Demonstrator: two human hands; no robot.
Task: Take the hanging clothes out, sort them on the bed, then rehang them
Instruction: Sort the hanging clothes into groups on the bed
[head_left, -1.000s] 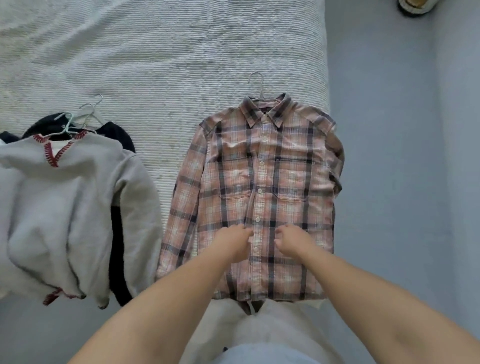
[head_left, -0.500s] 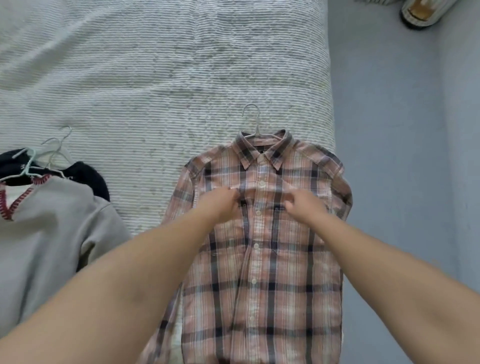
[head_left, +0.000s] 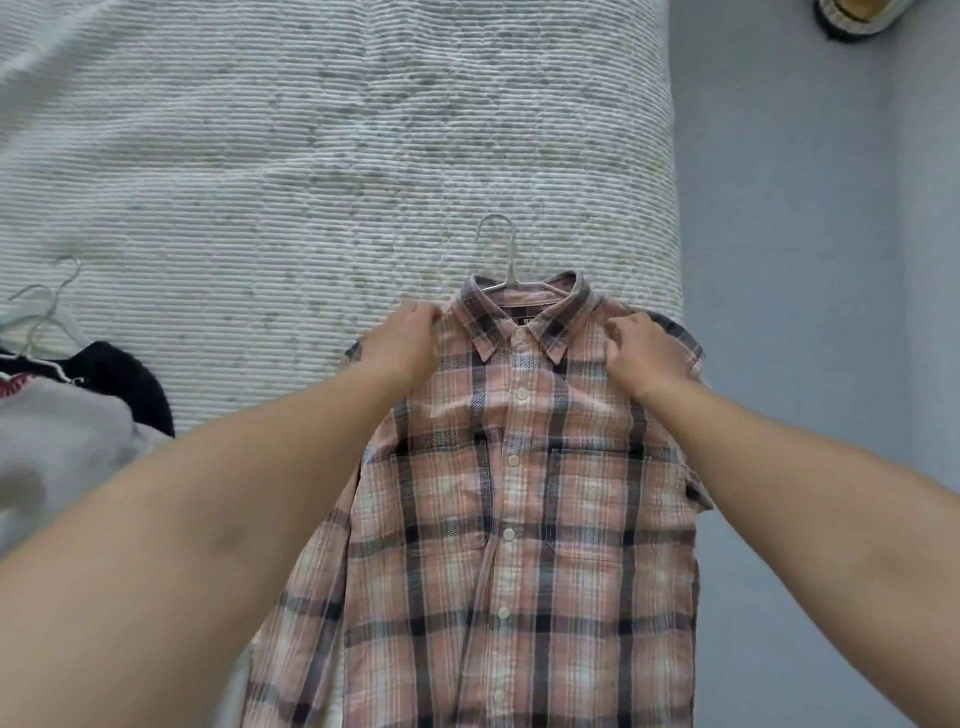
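Lying flat on the bed (head_left: 311, 156), buttoned and face up, the plaid shirt (head_left: 519, 519) sits on a wire hanger (head_left: 501, 249). Left hand (head_left: 402, 343) grips the shirt's left shoulder; right hand (head_left: 647, 353) pinches the right shoulder. At far left lie a grey sweatshirt (head_left: 62, 441) and a dark garment (head_left: 124, 374) on hangers.

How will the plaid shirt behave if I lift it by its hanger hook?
The plaid shirt looks thin and soft, so it will likely hang limp, sleeves swinging. The hanger inside the collar should hold the shoulders in shape. It is buttoned up, so it probably won't slide off. Both hands, left hand and right hand, are at the shoulders now.
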